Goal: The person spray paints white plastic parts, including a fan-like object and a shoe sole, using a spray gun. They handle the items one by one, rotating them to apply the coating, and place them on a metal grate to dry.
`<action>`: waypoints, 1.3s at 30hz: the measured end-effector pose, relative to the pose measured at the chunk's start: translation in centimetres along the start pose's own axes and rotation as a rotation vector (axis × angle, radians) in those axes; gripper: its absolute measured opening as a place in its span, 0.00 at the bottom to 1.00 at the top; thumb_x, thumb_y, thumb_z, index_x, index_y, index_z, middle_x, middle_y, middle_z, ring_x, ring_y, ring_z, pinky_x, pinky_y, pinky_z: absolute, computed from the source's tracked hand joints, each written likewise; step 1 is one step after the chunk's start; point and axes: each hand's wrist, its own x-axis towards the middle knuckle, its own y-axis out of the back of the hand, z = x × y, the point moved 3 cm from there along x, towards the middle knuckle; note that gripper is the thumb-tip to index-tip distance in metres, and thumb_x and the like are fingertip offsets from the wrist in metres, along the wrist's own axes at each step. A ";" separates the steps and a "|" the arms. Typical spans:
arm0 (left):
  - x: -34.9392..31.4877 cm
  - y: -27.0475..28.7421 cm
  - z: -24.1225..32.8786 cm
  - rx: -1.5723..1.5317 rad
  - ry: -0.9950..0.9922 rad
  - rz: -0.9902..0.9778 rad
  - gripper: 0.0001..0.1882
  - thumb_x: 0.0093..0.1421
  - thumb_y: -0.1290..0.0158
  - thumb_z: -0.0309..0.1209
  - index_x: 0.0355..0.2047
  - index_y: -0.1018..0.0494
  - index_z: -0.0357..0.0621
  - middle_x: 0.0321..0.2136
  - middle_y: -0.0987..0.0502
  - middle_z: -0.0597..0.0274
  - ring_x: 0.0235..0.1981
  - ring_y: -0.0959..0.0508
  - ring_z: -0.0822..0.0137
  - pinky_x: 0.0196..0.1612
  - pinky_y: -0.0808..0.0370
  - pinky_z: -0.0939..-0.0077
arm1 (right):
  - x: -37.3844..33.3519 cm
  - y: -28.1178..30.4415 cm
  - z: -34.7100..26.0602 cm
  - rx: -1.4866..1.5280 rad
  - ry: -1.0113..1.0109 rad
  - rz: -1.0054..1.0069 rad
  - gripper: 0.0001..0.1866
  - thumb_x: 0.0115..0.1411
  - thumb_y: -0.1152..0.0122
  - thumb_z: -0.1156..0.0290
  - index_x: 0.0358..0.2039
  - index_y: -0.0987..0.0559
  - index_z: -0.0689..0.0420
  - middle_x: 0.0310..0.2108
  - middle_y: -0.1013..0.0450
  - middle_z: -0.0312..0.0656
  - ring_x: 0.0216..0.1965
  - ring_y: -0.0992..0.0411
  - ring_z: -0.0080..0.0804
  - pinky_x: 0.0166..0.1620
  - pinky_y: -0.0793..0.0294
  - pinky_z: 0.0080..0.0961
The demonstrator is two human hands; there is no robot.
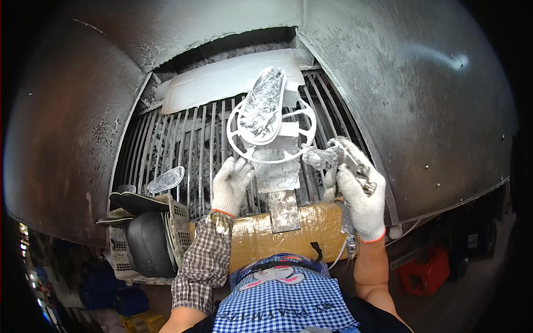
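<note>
Between stained walls (438, 127), slatted grating (191, 145) lies beneath the left hand (231, 183).

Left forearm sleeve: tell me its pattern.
The sleeve is checked in brown and white, seen in the head view.

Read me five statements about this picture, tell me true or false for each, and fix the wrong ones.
1. The right hand holds a spray gun. True.
2. The left hand is bare. False: the left hand wears a white glove.
3. An oval piece with a shiny, crinkled middle lies over part of the white spoked ring. True.
4. The plastic basket is on the person's right. False: the plastic basket is on the left.
5. The apron is plain red. False: the apron is blue-and-white checked.
</note>
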 end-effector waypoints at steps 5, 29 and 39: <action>-0.9 0.7 -2.5 0.014 0.083 -0.014 0.25 0.68 0.43 0.30 0.63 0.33 0.40 0.48 0.21 0.49 0.50 0.19 0.46 0.56 0.19 0.45 | 2.8 -1.0 1.4 -0.108 0.095 0.001 0.27 0.75 0.42 0.73 0.72 0.30 0.66 0.34 0.21 0.39 0.29 0.25 0.19 0.33 0.22 0.20; -0.9 -2.1 -0.1 0.060 -0.041 -0.138 0.25 0.71 0.46 0.32 0.64 0.31 0.32 0.58 0.21 0.44 0.55 0.18 0.52 0.56 0.17 0.57 | 1.3 4.5 1.6 -0.178 0.220 0.265 0.29 0.77 0.45 0.74 0.75 0.38 0.70 0.48 0.21 0.45 0.41 0.24 0.22 0.47 0.18 0.26; -5.2 -11.1 -3.7 0.169 -0.120 -0.115 0.20 0.66 0.35 0.32 0.56 0.25 0.39 0.47 0.16 0.58 0.48 0.16 0.64 0.56 0.19 0.62 | -2.1 6.7 5.5 -0.217 0.138 0.352 0.29 0.74 0.47 0.78 0.73 0.35 0.67 0.54 0.23 0.46 0.42 0.24 0.24 0.47 0.19 0.24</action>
